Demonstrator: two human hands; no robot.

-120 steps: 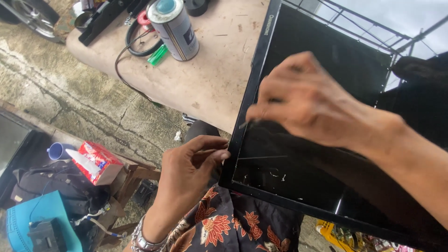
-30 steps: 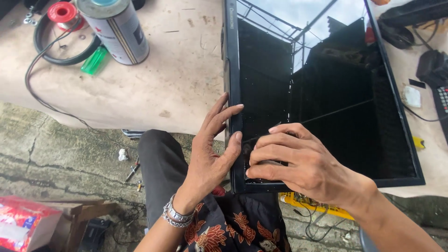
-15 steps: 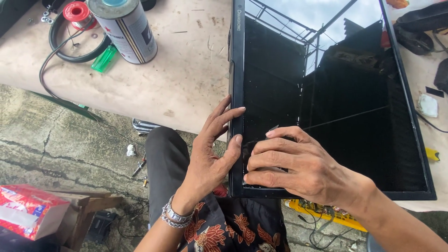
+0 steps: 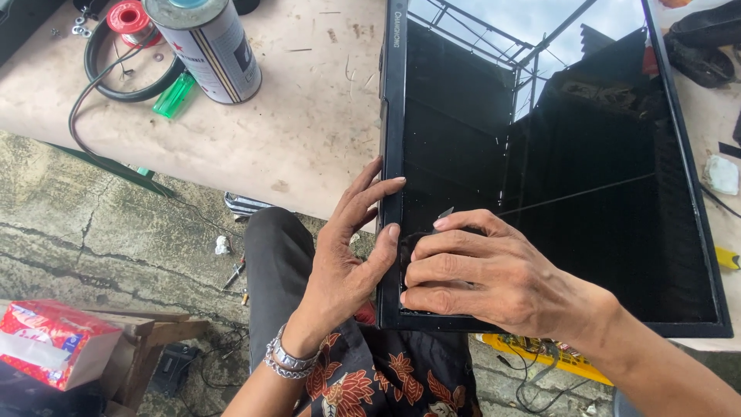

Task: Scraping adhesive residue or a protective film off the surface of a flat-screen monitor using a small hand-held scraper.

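**Bracing the screen's corner**

We press our left hand point(image 4: 347, 255), fingers spread, against the flat screen panel's point(image 4: 556, 177) frame to steady it on the desk point(image 4: 309, 116); our right hand point(image 4: 486, 270) curls over a small blade point(image 4: 445, 213) there.

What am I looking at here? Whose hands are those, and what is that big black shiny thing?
The camera sits on a person's head and looks down, so these are that person's own hands. The big black thing is a flat screen lying on a table, shiny enough to mirror the sky. The left hand presses on the screen's frame. The right hand rests on the glass, with something small and grey poking out at its fingertips. A tin can, a green lighter and a coiled cable lie nearby.
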